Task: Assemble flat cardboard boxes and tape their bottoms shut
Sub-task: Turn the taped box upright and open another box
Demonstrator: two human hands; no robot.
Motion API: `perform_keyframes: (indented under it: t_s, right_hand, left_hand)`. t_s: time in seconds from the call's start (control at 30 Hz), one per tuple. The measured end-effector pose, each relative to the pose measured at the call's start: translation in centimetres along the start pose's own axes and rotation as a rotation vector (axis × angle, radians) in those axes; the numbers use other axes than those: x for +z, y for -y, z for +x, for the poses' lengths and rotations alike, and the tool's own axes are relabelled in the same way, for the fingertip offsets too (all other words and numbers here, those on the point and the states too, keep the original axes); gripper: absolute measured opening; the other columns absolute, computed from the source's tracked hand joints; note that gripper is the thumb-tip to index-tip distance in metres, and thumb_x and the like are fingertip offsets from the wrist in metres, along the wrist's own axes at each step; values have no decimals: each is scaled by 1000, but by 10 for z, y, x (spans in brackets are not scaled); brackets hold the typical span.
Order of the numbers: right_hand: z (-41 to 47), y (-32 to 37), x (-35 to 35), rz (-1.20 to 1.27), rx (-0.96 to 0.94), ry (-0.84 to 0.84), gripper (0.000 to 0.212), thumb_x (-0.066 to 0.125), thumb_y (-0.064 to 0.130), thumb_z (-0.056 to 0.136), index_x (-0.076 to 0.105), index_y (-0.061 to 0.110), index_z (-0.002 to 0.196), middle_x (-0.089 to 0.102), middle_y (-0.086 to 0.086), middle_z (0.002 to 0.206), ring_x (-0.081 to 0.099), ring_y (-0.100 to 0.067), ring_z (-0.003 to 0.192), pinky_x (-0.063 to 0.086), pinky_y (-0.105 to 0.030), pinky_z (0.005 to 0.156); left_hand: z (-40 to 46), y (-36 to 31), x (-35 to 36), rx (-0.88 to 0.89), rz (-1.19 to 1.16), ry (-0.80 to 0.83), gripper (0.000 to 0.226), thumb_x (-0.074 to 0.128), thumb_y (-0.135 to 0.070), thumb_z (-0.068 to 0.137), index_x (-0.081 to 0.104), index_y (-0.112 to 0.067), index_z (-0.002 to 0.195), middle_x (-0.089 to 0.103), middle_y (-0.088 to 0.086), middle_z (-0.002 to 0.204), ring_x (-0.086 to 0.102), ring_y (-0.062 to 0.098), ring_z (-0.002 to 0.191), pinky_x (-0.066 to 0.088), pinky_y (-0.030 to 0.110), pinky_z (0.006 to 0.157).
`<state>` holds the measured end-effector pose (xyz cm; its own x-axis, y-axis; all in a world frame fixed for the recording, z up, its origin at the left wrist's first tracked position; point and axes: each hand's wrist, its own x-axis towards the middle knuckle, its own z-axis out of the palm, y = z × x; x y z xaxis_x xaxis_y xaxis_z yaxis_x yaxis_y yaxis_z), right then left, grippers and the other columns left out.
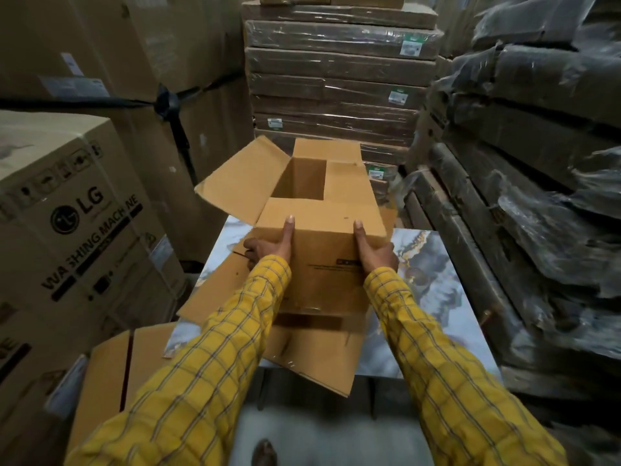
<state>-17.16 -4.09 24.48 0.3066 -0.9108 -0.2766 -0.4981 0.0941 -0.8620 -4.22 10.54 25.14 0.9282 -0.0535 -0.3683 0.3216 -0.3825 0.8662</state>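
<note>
Box of plain brown cardboard stands opened up above the counter, held between both hands with its open top facing up and away from the camera. Its left flap splays outward and upward, the far flap stands up, and the near flap and right flap lie folded in over the opening, leaving a dark square gap at the far left corner. Left hand grips the box's near left edge, thumb laid up along the near face and the fingers curled round the corner onto the left side. Right hand clamps the near right edge the same way, thumb pointing up on the near face; its fingers wrap round the right side and are mostly hidden. Both sleeves are yellow check. Under the box, flat cardboard lies across the marbled counter, part of it overhanging the near edge. Left of the counter stands an LG carton marked washing machine, with bigger cartons behind it. Straight ahead rises a stack of flat packs in clear wrap, and wrapped bundles are piled on the right.
</note>
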Motion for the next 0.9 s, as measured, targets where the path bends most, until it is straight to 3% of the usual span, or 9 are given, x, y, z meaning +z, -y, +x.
perform_keyframes:
  t_s: [0.2, 0.33, 0.5, 0.57, 0.63, 0.7, 0.77, 0.83, 0.9]
  right_hand:
    - [-16, -67, 15, -13, -9, 87, 114, 57, 86, 71, 31, 10, 152, 49, -15, 148, 48, -37, 134, 41, -45, 110]
    - [-20, -89, 16, 6, -26, 87, 95, 62, 81, 72, 45, 14, 138, 59, -10, 137, 56, -33, 125, 46, -41, 105]
    - [-9, -82, 8, 1, -76, 97, 81, 67, 72, 78, 51, 14, 131, 62, -7, 131, 58, -30, 120, 47, -35, 99]
    - [-1, -71, 4, -14, -92, 68, 83, 67, 72, 78, 49, 13, 134, 59, -8, 134, 56, -30, 122, 44, -33, 96]
    - [11, -55, 4, -24, -138, 15, 91, 69, 74, 75, 46, 13, 138, 55, -9, 138, 54, -30, 125, 45, -36, 101]
    - [26, -33, 8, -93, -221, -46, 99, 71, 76, 70, 44, 12, 140, 52, -10, 140, 52, -31, 127, 46, -42, 105]
    - [42, -7, 18, -236, -306, -83, 100, 70, 77, 71, 42, 13, 142, 46, -11, 142, 48, -33, 129, 44, -45, 106]
    - [57, 21, 34, -403, -340, -60, 102, 69, 79, 69, 39, 17, 144, 41, -11, 144, 44, -36, 132, 42, -49, 107]
    - [71, 43, 54, -566, -301, 11, 106, 68, 83, 65, 36, 22, 146, 35, -11, 149, 37, -39, 138, 36, -56, 110]
  left_hand:
    - [5, 70, -10, -12, 58, 63, 128, 64, -86, 62, 17, -7, 150, 40, 21, 151, 34, 44, 140, 29, 53, 116]
    - [3, 85, -14, -18, 129, 156, 147, 54, -98, 49, 6, -8, 155, 37, 20, 154, 36, 43, 140, 30, 52, 116]
    - [12, 63, -26, -32, 457, 341, 120, 45, -82, 80, 11, 6, 154, 25, 23, 160, 34, 39, 143, 30, 43, 117]
    - [22, 52, -39, -44, 676, 460, 119, 40, -87, 78, 25, 5, 152, 40, 28, 151, 50, 42, 131, 43, 48, 108]
    - [29, 37, -51, -43, 757, 622, 114, 42, -88, 76, 38, 5, 141, 67, 28, 120, 72, 38, 96, 59, 45, 82]
    - [40, 20, -55, 151, 695, 817, 94, 46, -81, 79, 56, 6, 114, 76, 16, 85, 74, 34, 79, 61, 39, 71]
    - [49, 0, -50, 520, 636, 819, 67, 50, -71, 86, 65, -7, 94, 75, 6, 74, 72, 27, 76, 57, 37, 72]
    - [69, -17, -36, 813, 632, 607, 46, 52, -60, 94, 65, -17, 98, 73, -1, 84, 68, 19, 81, 53, 33, 78]
    - [96, -31, -19, 1015, 699, 435, 42, 48, -51, 99, 60, -18, 122, 68, 6, 115, 62, 26, 109, 49, 39, 94]
